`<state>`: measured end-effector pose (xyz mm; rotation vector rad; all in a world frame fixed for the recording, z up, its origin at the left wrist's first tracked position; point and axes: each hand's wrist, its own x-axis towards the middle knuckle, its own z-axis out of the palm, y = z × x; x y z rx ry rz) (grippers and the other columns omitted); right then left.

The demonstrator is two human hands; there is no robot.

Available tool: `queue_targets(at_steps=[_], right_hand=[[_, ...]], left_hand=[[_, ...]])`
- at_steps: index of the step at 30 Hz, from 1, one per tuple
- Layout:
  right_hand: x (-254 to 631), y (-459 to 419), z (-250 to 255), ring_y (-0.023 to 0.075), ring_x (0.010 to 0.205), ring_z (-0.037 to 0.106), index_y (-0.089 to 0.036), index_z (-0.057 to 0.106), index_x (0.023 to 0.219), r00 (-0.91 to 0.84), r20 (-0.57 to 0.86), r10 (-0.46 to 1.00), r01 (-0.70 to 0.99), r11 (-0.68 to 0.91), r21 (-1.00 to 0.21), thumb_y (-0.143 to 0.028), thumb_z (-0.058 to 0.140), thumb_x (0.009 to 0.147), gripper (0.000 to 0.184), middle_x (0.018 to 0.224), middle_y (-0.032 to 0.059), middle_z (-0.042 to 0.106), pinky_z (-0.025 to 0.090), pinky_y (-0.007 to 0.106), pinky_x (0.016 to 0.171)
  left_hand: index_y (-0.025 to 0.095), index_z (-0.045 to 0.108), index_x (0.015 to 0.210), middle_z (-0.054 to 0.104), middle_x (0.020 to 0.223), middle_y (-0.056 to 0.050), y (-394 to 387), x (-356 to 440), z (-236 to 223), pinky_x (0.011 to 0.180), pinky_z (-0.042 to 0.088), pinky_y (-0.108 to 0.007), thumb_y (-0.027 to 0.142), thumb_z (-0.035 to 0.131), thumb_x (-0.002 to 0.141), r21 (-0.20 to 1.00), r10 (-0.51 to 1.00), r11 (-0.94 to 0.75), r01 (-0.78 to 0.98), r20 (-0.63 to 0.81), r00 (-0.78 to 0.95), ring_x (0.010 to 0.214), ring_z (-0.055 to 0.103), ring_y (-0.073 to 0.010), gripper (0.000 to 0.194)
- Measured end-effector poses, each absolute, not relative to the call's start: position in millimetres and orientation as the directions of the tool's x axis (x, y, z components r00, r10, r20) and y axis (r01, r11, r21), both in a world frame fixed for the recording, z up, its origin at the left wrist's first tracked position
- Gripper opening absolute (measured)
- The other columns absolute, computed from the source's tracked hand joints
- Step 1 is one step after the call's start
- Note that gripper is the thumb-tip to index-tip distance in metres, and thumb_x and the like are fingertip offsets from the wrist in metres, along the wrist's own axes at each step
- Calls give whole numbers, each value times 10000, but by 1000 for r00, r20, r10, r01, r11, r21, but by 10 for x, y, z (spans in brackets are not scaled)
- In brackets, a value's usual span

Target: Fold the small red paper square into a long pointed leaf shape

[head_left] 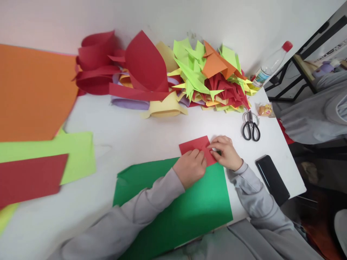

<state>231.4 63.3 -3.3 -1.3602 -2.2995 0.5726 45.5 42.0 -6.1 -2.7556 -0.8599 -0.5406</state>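
Right hand (227,152) has room before the scissors (251,123).

The white table (130,133) held folded paper (148,65) along its far edge, a green sheet (200,206) at its near edge, scissors (251,123) (black-handled) and a phone (272,178) towards its right edge.

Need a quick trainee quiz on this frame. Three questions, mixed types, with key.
1. Multiple choice: What colour is the small sheet at the left hand?
A) purple
B) red
C) orange

2. True or false: The black phone lies on top of the green sheet.

3. Short answer: Which tool lies between the black phone and the pile of folded paper?

Key:
1. B, red.
2. False; the black phone lies to the right of the green sheet, apart from it.
3. The scissors.
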Motion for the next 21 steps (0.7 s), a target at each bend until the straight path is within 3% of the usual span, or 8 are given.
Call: queue_targets(at_steps=[5,9,13,17,21], right_hand=[[2298,601,-41,209,959,514,-230,691,941,-560,214,801,658,586,-473,-220,659,772,172,975,45,619,353,383,881],[2263,591,-82,184,860,513,-227,700,853,-636,338,693,627,720,-296,-212,509,893,196,848,40,638,370,366,834],[2222,586,-74,177,798,500,-208,681,777,-687,399,607,597,785,-167,-184,467,906,251,774,36,635,383,361,821],[2209,577,-31,165,749,500,-211,674,781,-708,450,543,551,825,-128,-150,492,880,216,714,18,618,393,360,845],[2243,554,-2,154,694,471,-196,624,638,-673,479,564,584,802,-124,-157,527,872,256,631,11,559,407,336,782]], left_hand=[[69,658,770,654,734,-150,432,418,-88,528,476,-315,57,399,849,-121,489,-810,574,400,775,629,565,-203,272],[83,654,741,648,698,-131,440,410,-72,496,457,-315,58,398,842,-138,483,-795,590,444,755,595,556,-200,276],[99,643,685,673,751,-136,414,445,-68,477,435,-327,50,424,827,-196,436,-770,607,532,726,550,545,-186,265],[88,653,701,684,778,-143,397,387,-102,494,433,-328,56,463,822,-217,393,-783,584,555,733,573,561,-187,228],[90,661,714,682,810,-147,424,156,-134,562,453,-328,61,458,847,-239,343,-815,528,537,771,680,592,-196,244]])
